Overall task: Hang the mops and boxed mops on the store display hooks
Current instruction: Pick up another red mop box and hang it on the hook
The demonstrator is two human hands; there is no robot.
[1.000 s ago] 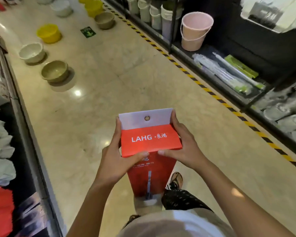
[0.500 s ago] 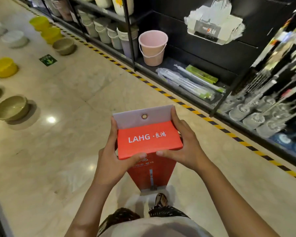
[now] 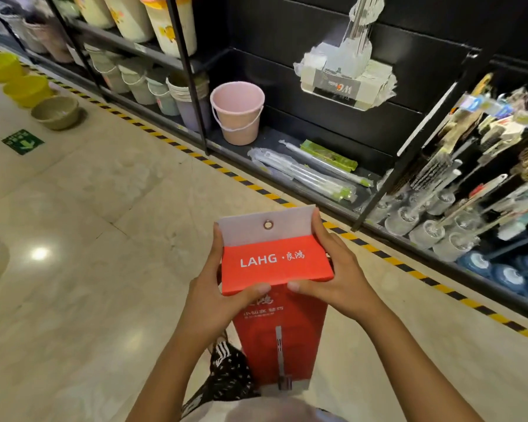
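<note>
A tall red boxed mop with a white top flap and a metal eyelet is held upright in front of me over the aisle floor. My left hand grips its left edge, thumb on the red front. My right hand grips the right edge the same way. On the black display wall ahead hangs a wrapped white mop. More bagged mops lie flat on the bottom shelf below it.
A pink bucket stands on the low shelf beside stacked buckets. Toilet brushes and hanging brushes fill the right rack. Yellow and beige basins sit on the floor at left. Striped tape edges the shelving.
My view has swung right and up, from the aisle floor toward the black display wall. Both hands keep the same grip on the boxed mop.
</note>
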